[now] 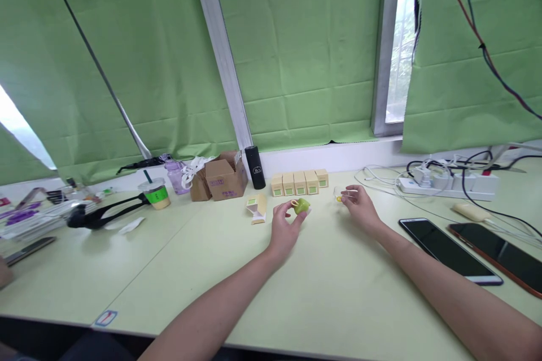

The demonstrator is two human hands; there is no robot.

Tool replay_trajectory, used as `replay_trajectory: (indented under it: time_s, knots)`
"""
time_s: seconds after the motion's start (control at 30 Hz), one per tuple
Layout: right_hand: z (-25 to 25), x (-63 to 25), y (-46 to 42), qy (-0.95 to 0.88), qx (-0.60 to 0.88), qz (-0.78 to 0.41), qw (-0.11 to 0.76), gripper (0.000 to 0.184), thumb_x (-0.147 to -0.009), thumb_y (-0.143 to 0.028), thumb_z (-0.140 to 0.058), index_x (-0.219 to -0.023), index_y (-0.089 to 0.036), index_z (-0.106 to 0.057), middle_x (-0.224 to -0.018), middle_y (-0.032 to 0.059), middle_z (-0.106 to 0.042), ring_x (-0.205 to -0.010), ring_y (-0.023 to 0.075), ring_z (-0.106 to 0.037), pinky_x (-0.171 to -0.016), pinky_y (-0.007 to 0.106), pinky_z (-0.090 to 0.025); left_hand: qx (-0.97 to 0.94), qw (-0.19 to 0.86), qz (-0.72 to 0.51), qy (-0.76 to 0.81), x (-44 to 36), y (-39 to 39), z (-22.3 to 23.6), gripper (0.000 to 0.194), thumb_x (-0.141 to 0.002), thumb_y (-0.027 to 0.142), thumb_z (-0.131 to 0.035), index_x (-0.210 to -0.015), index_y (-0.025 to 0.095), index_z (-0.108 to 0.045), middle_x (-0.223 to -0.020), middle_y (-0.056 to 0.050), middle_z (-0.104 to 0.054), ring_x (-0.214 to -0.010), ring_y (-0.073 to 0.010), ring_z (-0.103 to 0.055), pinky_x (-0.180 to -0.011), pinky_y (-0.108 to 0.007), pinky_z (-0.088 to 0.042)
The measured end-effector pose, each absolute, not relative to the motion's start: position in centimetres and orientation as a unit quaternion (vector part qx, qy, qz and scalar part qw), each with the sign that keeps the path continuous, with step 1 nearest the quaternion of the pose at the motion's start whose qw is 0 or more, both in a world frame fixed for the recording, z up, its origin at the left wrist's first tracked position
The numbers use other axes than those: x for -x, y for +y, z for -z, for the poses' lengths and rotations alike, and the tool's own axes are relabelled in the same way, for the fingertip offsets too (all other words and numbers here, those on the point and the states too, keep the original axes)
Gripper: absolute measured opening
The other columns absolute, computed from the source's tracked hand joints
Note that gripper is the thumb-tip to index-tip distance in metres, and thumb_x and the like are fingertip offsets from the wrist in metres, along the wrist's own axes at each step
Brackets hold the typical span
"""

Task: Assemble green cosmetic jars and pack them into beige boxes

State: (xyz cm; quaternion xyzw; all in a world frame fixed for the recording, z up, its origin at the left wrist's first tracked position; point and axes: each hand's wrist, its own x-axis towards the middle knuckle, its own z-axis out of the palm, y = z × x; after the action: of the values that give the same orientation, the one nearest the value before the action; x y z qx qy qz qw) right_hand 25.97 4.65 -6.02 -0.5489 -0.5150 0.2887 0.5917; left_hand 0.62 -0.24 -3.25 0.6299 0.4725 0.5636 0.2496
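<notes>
My left hand [284, 231] is closed on a small, rounded green trinket [301, 206], with a pale loop showing at its left side. My right hand [361, 206] pinches a small clear plastic piece [337, 193] with a yellow spot on it, just above or touching the table; I cannot tell which. To the left of my left hand lies an opened small cream box [256, 208], its flap spread toward me. Behind both hands several closed cream boxes [295, 184] with green squares stand in a row.
A black bottle [254, 167] and a brown cardboard box [226, 177] stand behind on the left, near a drink cup [155, 193]. On the right are two phones [449, 249] [503, 254] and a power strip [449, 186] with tangled cables. A person's hand shows at the far left edge.
</notes>
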Motion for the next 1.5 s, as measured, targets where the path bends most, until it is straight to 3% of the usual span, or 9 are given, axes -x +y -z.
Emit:
replay_trajectory:
  time_s: [0.13,0.23,0.33,0.47,0.6,0.77,1.0,1.2,1.5]
  knots:
    - [4.8,-24.6,3.3,-0.482,0.467,-0.381,0.637,0.043,-0.082,-0.045,-0.067,-0.118,-0.027,-0.05,-0.114,0.0096,-0.075,-0.1,0.0253,-0.073,-0.082,0.043,-0.061,-0.615,0.259,-0.577,0.472,-0.5,0.2,3.7,0.041,-0.083,0.049,-0.077,-0.115,0.024,-0.072,-0.119,-0.01,-0.065,-0.099,-0.0218,-0.06,-0.092,-0.038,-0.05]
    - [3.5,-23.5,1.7,-0.376,0.339,-0.544,0.669,0.042,-0.074,-0.036,-0.08,-0.109,-0.028,-0.057,-0.105,0.0069,-0.078,-0.091,0.0245,-0.073,-0.08,0.044,-0.06,-0.616,0.262,-0.582,0.462,-0.5,0.3,4.0,0.04,-0.086,0.049,-0.074,-0.116,0.023,-0.072,-0.12,-0.01,-0.065,-0.099,-0.0212,-0.06,-0.092,-0.037,-0.05]
    - [2.4,-22.4,0.2,-0.355,0.27,-0.608,0.657,0.034,-0.077,-0.038,-0.079,-0.105,-0.027,-0.062,-0.106,0.009,-0.078,-0.091,0.0245,-0.073,-0.082,0.043,-0.06,-0.629,0.259,-0.584,0.443,-0.5,0.3,3.9,0.039,-0.089,0.049,-0.07,-0.118,0.021,-0.071,-0.12,-0.011,-0.066,-0.106,-0.0226,-0.061,-0.092,-0.036,-0.049]
    - [1.4,-21.4,-1.2,-0.373,0.256,-0.614,0.647,0.03,-0.08,-0.044,-0.076,-0.103,-0.027,-0.066,-0.109,0.0102,-0.078,-0.099,0.0283,-0.073,-0.084,0.045,-0.06,-0.634,0.262,-0.585,0.433,-0.6,0.2,3.6,0.04,-0.091,0.05,-0.068,-0.118,0.02,-0.07,-0.122,-0.012,-0.068,-0.111,-0.0236,-0.061,-0.093,-0.036,-0.049]
    - [1.0,-21.0,-2.1,-0.37,0.261,-0.628,0.632,0.031,-0.079,-0.044,-0.078,-0.103,-0.027,-0.067,-0.107,0.0079,-0.077,-0.092,0.0253,-0.072,-0.077,0.04,-0.06,-0.629,0.27,-0.593,0.424,-0.6,0.1,3.3,0.043,-0.091,0.054,-0.068,-0.116,0.02,-0.071,-0.122,-0.012,-0.069,-0.11,-0.0235,-0.063,-0.092,-0.036,-0.049]
    - [0.9,-20.5,-2.8,-0.366,0.277,-0.639,0.617,0.042,-0.074,-0.043,-0.086,-0.107,-0.028,-0.064,-0.105,0.0029,-0.073,-0.083,0.0221,-0.073,-0.065,0.035,-0.059,-0.623,0.277,-0.604,0.413,-0.6,0.1,3.2,0.044,-0.091,0.054,-0.068,-0.118,0.02,-0.071,-0.12,-0.012,-0.07,-0.112,-0.0243,-0.064,-0.094,-0.036,-0.05]
    - [1.1,-19.4,-3.6,-0.411,0.316,-0.604,0.605,0.058,-0.064,-0.035,-0.093,-0.113,-0.029,-0.062,-0.112,0.0037,-0.068,-0.09,0.0208,-0.067,-0.064,0.033,-0.06,-0.619,0.296,-0.61,0.396,-0.7,-0.1,3.2,0.045,-0.091,0.055,-0.067,-0.117,0.018,-0.071,-0.122,-0.013,-0.07,-0.112,-0.0253,-0.065,-0.096,-0.039,-0.051]
    - [2.0,-19.0,-3.3,-0.449,0.344,-0.579,0.587,0.057,-0.058,-0.035,-0.096,-0.104,-0.025,-0.063,-0.112,0.0033,-0.065,-0.089,0.0187,-0.064,-0.068,0.035,-0.062,-0.622,0.306,-0.607,0.389,-0.7,-0.1,3.2,0.044,-0.091,0.052,-0.069,-0.118,0.018,-0.071,-0.124,-0.013,-0.07,-0.113,-0.0247,-0.065,-0.097,-0.037,-0.051]
    - [2.4,-18.6,-3.0,-0.415,0.309,-0.624,0.586,0.058,-0.053,-0.03,-0.099,-0.1,-0.023,-0.066,-0.1,0.004,-0.071,-0.092,0.0225,-0.069,-0.087,0.047,-0.061,-0.632,0.294,-0.598,0.396,-0.6,0.0,3.6,0.039,-0.09,0.049,-0.071,-0.116,0.019,-0.074,-0.122,-0.012,-0.07,-0.113,-0.0247,-0.064,-0.094,-0.036,-0.05]
